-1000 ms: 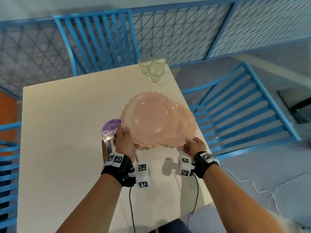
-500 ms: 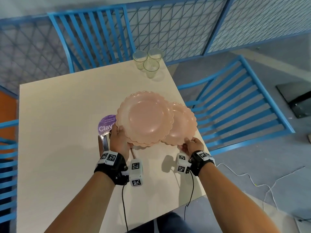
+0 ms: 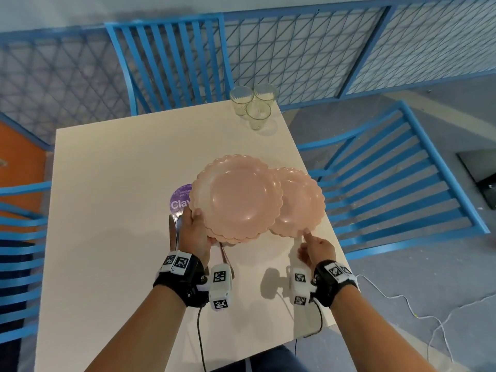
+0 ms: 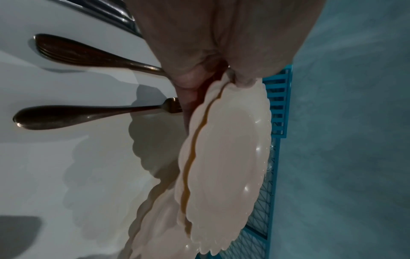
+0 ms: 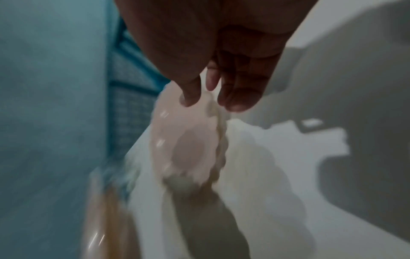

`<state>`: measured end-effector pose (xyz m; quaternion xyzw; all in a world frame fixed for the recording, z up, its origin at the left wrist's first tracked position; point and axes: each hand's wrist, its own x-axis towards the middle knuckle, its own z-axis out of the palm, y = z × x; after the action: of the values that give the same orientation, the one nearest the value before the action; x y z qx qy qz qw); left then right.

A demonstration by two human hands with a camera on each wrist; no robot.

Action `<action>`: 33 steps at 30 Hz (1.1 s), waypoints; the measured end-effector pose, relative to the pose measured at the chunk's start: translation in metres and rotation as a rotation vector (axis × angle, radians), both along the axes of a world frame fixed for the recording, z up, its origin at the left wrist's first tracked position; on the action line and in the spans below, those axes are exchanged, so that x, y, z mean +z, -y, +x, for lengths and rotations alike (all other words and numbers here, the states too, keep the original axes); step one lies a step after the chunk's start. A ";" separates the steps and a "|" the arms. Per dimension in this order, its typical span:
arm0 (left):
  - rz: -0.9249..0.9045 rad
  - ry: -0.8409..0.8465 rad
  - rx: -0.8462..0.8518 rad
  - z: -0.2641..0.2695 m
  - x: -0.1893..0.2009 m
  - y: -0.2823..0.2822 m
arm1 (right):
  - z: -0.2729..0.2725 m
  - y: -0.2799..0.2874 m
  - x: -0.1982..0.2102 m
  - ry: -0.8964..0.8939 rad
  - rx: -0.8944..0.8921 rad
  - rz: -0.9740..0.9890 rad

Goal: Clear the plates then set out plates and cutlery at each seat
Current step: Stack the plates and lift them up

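My left hand (image 3: 200,224) grips the near-left rim of a stack of pink scalloped plates (image 3: 236,200), held a little above the table. In the left wrist view the thumb lies on top of the stack (image 4: 226,157) and the fingers curl beneath. A single pink plate (image 3: 298,202) lies partly under the stack, near the table's right edge. My right hand (image 3: 308,242) touches its near rim with one fingertip, its fingers loose; that view is blurred (image 5: 186,140). Dark metal cutlery (image 4: 88,112) lies on the table under my left hand.
The cream table (image 3: 107,183) bears a purple round sticker (image 3: 179,200) beside the stack and three glasses (image 3: 253,106) at its far right corner. Blue slatted chairs stand at the far side (image 3: 171,63), the right (image 3: 389,178) and the left (image 3: 18,237).
My right hand has loosened its grip on the single plate's rim to a fingertip touch. The left hand still holds the stack in about the same place.
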<state>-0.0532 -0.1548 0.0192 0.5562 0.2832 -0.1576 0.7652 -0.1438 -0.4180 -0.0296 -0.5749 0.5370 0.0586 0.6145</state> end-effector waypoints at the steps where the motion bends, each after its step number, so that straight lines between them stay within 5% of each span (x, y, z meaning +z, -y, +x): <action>1: 0.000 0.014 0.016 0.000 0.000 -0.005 | 0.000 -0.008 0.009 0.034 0.036 -0.013; 7: 0.027 0.115 0.084 -0.003 0.010 -0.037 | 0.062 -0.076 0.062 0.310 0.258 0.062; 12: 0.011 0.066 0.177 0.002 0.011 -0.062 | 0.097 -0.113 0.076 0.356 0.409 0.072; 20: 0.015 0.109 0.346 0.029 0.021 -0.104 | 0.167 -0.153 0.062 0.315 0.453 -0.028; 33: 0.133 0.114 0.614 0.059 -0.029 -0.187 | 0.352 -0.173 0.013 0.245 0.453 0.067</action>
<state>0.0058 0.0317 -0.0097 0.5014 0.4042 0.1310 0.7537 0.2078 -0.2448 -0.0169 -0.6627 0.3138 0.1422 0.6649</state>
